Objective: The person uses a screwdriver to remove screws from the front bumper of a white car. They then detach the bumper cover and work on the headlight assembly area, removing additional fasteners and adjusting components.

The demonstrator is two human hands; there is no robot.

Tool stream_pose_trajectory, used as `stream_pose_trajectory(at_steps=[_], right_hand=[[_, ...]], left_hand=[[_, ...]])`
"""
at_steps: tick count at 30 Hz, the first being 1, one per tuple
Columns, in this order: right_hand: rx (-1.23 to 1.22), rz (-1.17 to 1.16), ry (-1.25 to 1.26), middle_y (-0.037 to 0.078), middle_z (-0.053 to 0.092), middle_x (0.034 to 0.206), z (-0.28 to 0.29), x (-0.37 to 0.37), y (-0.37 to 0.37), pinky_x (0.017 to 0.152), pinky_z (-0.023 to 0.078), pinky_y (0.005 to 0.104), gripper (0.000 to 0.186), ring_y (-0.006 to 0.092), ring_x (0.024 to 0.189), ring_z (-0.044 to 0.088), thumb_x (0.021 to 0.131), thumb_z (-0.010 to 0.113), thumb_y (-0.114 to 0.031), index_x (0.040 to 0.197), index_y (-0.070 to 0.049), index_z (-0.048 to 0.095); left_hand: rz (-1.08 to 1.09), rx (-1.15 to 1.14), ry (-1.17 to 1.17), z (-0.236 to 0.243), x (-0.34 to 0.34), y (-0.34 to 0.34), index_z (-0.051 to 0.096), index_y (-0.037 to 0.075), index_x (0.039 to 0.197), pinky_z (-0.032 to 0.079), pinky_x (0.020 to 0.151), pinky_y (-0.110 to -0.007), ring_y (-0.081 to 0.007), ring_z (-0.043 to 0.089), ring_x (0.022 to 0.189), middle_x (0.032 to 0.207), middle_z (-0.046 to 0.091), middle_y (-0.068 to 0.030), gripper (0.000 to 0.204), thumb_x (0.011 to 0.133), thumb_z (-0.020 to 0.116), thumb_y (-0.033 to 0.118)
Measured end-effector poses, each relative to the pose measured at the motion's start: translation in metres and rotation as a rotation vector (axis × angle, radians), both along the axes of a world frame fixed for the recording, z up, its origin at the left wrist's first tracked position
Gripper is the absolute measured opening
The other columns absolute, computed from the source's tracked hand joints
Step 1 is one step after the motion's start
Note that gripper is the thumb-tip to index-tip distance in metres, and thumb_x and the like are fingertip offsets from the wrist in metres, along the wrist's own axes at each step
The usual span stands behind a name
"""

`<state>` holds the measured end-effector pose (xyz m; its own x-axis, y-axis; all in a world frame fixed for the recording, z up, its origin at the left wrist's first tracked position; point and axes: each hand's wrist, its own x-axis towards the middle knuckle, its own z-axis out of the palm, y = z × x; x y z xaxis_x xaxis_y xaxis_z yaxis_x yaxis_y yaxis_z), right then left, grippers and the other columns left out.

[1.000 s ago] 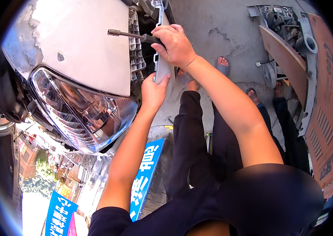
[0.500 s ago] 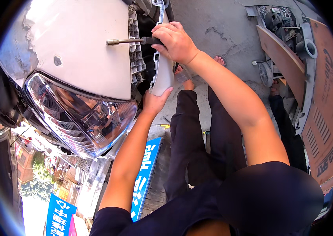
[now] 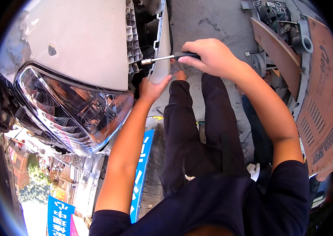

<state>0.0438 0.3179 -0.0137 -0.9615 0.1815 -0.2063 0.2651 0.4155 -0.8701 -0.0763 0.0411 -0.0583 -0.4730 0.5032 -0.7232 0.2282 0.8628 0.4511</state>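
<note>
A socket driver (image 3: pixel 160 59) with a black handle and bright metal shaft is in my right hand (image 3: pixel 211 59), its fingers wrapped round the handle. The socket end points left, over the gap between a pale car body panel (image 3: pixel 80 43) and a partly detached bumper cover (image 3: pixel 161 70); whether it touches anything I cannot tell. My left hand (image 3: pixel 150 89) grips the near end of that cover, thumb on its outer face. Along the panel's edge runs a grey ribbed plastic bracket (image 3: pixel 133 43). The headlight (image 3: pixel 76 110) sits left of my left hand.
To the right stand a brown board (image 3: pixel 280 59) and a large cardboard sheet (image 3: pixel 324 102), with loose mechanical parts (image 3: pixel 274 17) behind. Another person's dark trouser leg (image 3: pixel 255 129) is close on my right, near a white glove (image 3: pixel 254 171). A blue sign (image 3: pixel 145 157) lies below my left forearm.
My right hand has drawn back toward me and to the right, bringing the socket driver from over the panel to the gap by the cover. My left hand keeps its grip.
</note>
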Motion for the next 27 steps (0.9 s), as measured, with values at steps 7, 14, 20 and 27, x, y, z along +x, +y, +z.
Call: stream_pose_trajectory(at_steps=[7,14,20,27], right_hand=[[0.004,0.023,0.002,0.013,0.065,0.071,-0.025,-0.012,-0.014,0.063,0.05,0.046,0.039,0.0346,0.072,0.064,0.089,0.066,-0.047,0.091,-0.008,0.065],[-0.047,0.008,0.05,0.013,0.063,0.071,-0.036,-0.014,-0.028,0.063,0.049,0.046,0.041,0.0351,0.072,0.064,0.088,0.066,-0.048,0.091,-0.007,0.064],[0.23,0.052,0.249,0.007,0.057,0.069,-0.042,-0.018,-0.026,0.054,0.049,0.0408,0.037,0.0295,0.063,0.062,0.087,0.067,-0.046,0.084,-0.01,0.057],[0.411,0.111,0.367,0.002,0.051,0.066,-0.046,-0.027,-0.025,0.045,0.047,0.0344,0.035,0.0211,0.056,0.061,0.088,0.065,-0.045,0.079,-0.013,0.053]], left_hand=[[-0.021,-0.039,0.028,-0.005,-0.001,-0.002,0.075,0.006,0.095,0.054,0.076,-0.044,-0.0379,0.07,0.087,0.087,0.073,-0.0197,0.058,0.075,0.073,0.06],[-0.005,0.055,0.035,-0.003,-0.001,0.0,0.075,0.007,0.097,0.055,0.076,-0.044,-0.0377,0.07,0.087,0.087,0.073,-0.0188,0.055,0.077,0.073,0.058],[0.034,0.108,0.01,0.004,-0.002,0.006,0.074,0.005,0.098,0.055,0.075,-0.042,-0.0353,0.072,0.086,0.088,0.073,-0.0175,0.051,0.078,0.075,0.051],[0.06,0.065,-0.001,0.008,-0.001,0.009,0.074,0.004,0.1,0.055,0.075,-0.041,-0.0335,0.072,0.087,0.089,0.074,-0.0173,0.048,0.079,0.076,0.047]])
